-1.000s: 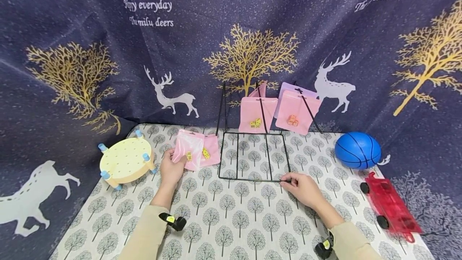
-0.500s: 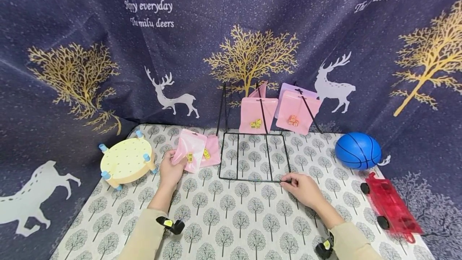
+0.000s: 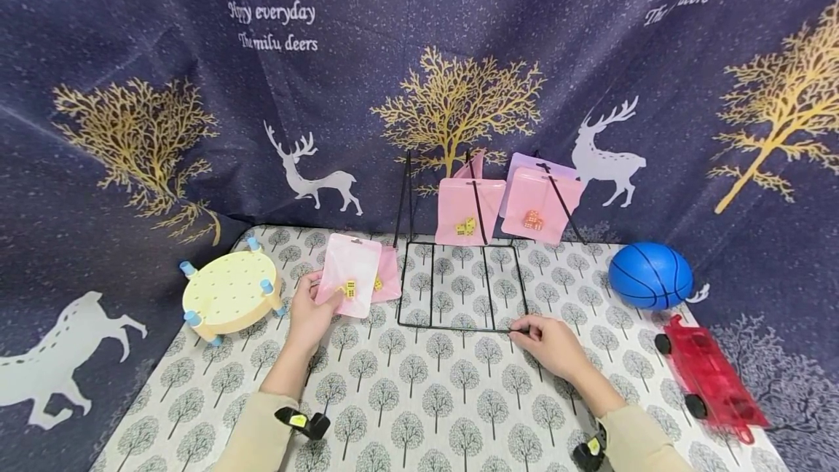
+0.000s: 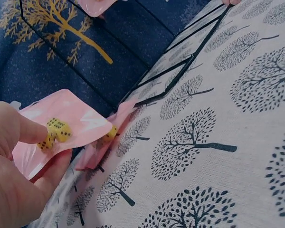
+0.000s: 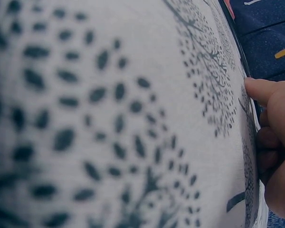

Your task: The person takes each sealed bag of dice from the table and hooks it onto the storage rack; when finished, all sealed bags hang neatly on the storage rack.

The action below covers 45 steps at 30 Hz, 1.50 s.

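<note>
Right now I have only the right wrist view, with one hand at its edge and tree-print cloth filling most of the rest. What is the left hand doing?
Observer: The left hand holds a pink pouch with yellow dice showing in it.
Operator: Are any other pouches hanging up?
Observer: Yes, hanging pouches in pink and lilac show on the black wire rack.
Operator: And what sits off to the right of the right hand?
Observer: A blue ball and a red toy vehicle, the ball farther back.
</note>
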### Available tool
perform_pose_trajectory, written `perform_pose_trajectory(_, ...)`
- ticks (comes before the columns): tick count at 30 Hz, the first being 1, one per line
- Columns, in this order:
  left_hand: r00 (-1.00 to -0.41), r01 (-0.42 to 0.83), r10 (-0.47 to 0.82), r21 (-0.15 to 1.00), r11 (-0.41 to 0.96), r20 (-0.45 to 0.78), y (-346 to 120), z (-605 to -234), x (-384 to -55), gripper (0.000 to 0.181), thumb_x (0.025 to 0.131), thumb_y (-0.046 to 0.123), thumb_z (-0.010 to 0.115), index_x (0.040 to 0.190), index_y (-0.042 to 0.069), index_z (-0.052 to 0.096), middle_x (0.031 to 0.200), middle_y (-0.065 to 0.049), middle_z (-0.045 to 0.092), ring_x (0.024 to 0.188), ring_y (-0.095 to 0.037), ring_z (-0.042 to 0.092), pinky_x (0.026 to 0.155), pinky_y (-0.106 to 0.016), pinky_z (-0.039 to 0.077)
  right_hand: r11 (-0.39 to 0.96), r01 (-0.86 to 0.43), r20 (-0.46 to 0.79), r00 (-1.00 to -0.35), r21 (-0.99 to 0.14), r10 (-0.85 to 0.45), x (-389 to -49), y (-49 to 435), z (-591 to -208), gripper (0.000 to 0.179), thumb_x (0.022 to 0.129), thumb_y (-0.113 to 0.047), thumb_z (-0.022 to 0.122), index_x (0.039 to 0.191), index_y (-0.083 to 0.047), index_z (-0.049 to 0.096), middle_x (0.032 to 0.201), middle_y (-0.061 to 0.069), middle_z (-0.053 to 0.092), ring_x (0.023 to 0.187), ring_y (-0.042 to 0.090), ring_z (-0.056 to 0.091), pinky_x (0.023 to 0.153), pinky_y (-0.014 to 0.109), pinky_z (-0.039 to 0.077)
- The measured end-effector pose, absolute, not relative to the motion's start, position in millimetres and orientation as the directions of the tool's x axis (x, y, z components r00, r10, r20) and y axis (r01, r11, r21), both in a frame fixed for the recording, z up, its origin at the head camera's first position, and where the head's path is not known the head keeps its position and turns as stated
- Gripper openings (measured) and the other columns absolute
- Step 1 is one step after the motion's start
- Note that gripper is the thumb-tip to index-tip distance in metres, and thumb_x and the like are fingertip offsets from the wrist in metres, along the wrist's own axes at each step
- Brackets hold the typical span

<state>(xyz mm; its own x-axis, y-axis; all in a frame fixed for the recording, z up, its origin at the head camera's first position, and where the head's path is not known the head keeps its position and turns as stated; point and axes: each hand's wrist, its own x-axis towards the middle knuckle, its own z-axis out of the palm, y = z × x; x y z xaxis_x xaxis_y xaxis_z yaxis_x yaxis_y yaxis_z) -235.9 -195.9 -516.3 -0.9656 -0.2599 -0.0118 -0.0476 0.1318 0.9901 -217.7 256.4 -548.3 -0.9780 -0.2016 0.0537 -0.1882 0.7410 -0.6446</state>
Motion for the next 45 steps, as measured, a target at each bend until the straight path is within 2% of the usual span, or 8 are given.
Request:
perform_pose_trajectory(13, -0.986, 0.036, -0.159, 0.990, 0.137, 0.058, -184, -499, -209, 0.055, 0.093, -0.003, 0.070, 0.143, 0.003, 0.049, 0.125, -0.020, 0.063, 0.105, -0.025, 0.064, 0.086, -0.025, 0.057, 0.741, -0.186, 0.052, -0.978, -0.646, -0.200, -218, 257, -549, 0.012, 0.093, -0.031, 0.079, 0.105, -0.027, 0.077, 0.063, -0.009, 0.045, 0.054, 0.009, 0.037, 0.056, 0.030, 0.039)
perform_pose_trajectory(24, -0.982, 0.169, -0.071, 0.984, 0.047, 0.173, -176, -497, -192, 0.046, 0.091, -0.007, 0.072, 0.132, 0.000, 0.053, 0.117, -0.020, 0.064, 0.100, -0.024, 0.067, 0.086, -0.030, 0.059, 0.738, -0.201, 0.073, -0.977, -0.644, -0.202, -218, 257, -548, 0.012, 0.093, -0.031, 0.080, 0.104, -0.026, 0.077, 0.062, -0.009, 0.046, 0.054, 0.008, 0.037, 0.056, 0.029, 0.038)
perform_pose_trajectory(34, -0.953, 0.298, 0.043, 0.954, -0.042, 0.299, -165, -483, -180, 0.043, 0.091, -0.011, 0.068, 0.129, -0.002, 0.051, 0.119, -0.021, 0.067, 0.103, -0.023, 0.072, 0.091, -0.035, 0.058, 0.736, -0.205, 0.073, -0.975, -0.646, -0.208, -218, 257, -548, 0.011, 0.094, -0.032, 0.079, 0.104, -0.027, 0.077, 0.063, -0.009, 0.045, 0.054, 0.007, 0.036, 0.056, 0.029, 0.038)
perform_pose_trajectory(41, -0.906, 0.412, 0.073, 0.907, -0.081, 0.418, -157, -475, -177, 0.039, 0.092, -0.012, 0.067, 0.128, -0.009, 0.049, 0.123, -0.022, 0.067, 0.109, -0.022, 0.071, 0.095, -0.037, 0.055, 0.730, -0.218, 0.091, -0.973, -0.647, -0.211, -218, 257, -550, 0.012, 0.095, -0.032, 0.078, 0.104, -0.025, 0.078, 0.062, -0.009, 0.044, 0.053, 0.006, 0.035, 0.056, 0.028, 0.037)
perform_pose_trajectory(45, -0.892, 0.439, 0.078, 0.893, -0.096, 0.446, -152, -469, -177, 0.040, 0.093, -0.012, 0.066, 0.128, -0.009, 0.048, 0.125, -0.021, 0.067, 0.111, -0.021, 0.070, 0.096, -0.038, 0.055, 0.732, -0.227, 0.101, -0.972, -0.642, -0.214, -218, 257, -550, 0.011, 0.095, -0.031, 0.079, 0.104, -0.025, 0.078, 0.062, -0.009, 0.044, 0.053, 0.006, 0.035, 0.055, 0.028, 0.037)
